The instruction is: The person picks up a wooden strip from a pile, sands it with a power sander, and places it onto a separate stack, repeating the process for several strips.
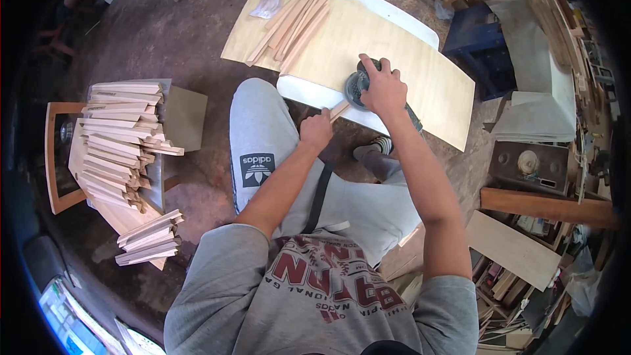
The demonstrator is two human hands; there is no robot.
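My right hand (386, 91) is wrapped over the top of a dark round power sander (355, 87), near the front edge of a plywood board (394, 46). My left hand (316, 129) grips the near end of a short wood strip (339, 111), whose far end reaches the sander's underside. The board lies over a white tabletop (309, 93). On its left part rests a loose pile of thin wood strips (289, 29), with a crumpled clear plastic bag (267, 1) beside them.
Many stacked wood strips (121, 144) lie on a low stand at the left, by a wooden frame (51, 158). At the right are a blue cabinet (480, 52), a speaker box (530, 167) and an orange-brown beam (545, 207). My legs are below the table's near edge.
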